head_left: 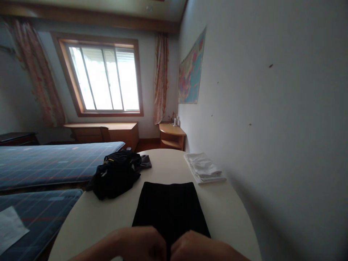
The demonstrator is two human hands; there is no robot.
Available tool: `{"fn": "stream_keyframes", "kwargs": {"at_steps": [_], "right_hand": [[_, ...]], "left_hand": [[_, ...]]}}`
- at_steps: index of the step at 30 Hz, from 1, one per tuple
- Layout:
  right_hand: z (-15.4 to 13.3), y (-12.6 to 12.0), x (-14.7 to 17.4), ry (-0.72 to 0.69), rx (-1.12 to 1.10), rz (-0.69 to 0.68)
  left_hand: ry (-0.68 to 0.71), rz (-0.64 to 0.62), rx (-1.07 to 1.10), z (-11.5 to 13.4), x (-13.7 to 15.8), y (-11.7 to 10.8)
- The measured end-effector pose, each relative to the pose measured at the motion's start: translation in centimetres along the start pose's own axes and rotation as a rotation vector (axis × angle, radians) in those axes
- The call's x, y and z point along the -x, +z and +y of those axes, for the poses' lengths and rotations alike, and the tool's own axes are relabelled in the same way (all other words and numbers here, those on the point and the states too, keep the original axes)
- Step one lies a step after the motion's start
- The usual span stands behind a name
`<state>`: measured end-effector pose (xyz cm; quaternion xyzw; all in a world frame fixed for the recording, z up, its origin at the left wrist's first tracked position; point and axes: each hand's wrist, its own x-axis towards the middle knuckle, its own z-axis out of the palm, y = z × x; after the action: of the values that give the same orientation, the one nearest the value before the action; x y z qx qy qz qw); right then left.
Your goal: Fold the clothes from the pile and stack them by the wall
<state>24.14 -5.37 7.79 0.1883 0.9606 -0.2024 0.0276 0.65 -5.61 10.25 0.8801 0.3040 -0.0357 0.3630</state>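
A black garment (pixel 170 206), which looks like trousers or shorts, lies flat on the cream round-edged table (pixel 233 214). Its straight, waistband-like edge faces away from me. My left hand (pixel 148 242) is closed over the near part of the cloth, at the bottom of the view. Close beside it, my right hand (pixel 194 246) is also curled shut on the garment. Both sets of fingertips are mostly hidden, and the garment's near end is out of sight beneath my hands.
A crumpled pile of dark clothes (pixel 116 177) sits at the table's left. Folded white cloth (pixel 203 166) lies along the right edge, near the wall (pixel 285 145). Blue checked mattresses (pixel 54 163) stand to the left, a white sheet (pixel 11 228) on the nearer one. Desks (pixel 122 127) stand beneath the window.
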Motion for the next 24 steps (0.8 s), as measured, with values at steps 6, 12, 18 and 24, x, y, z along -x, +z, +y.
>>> {"fn": "stream_keyframes", "kwargs": {"at_steps": [6, 12, 18, 24], "right_hand": [[4.3, -4.9, -0.4, 0.441, 0.071, 0.395], [9.4, -2.5, -1.0, 0.646, -0.003, 0.348], [10.7, -4.8, -1.2, 0.710, 0.013, 0.380], [13.1, -7.8, -2.0, 0.784, -0.095, 0.281]], "left_hand": [[-0.155, 0.584, -0.332, -3.9, -3.2, -3.4], [-0.420, 0.599, -0.315, -10.0, -4.4, -3.8], [-0.390, 0.560, -0.158, -11.1, -3.2, -7.1], [-0.455, 0.446, -0.085, -11.7, -4.2, -9.4]]}}
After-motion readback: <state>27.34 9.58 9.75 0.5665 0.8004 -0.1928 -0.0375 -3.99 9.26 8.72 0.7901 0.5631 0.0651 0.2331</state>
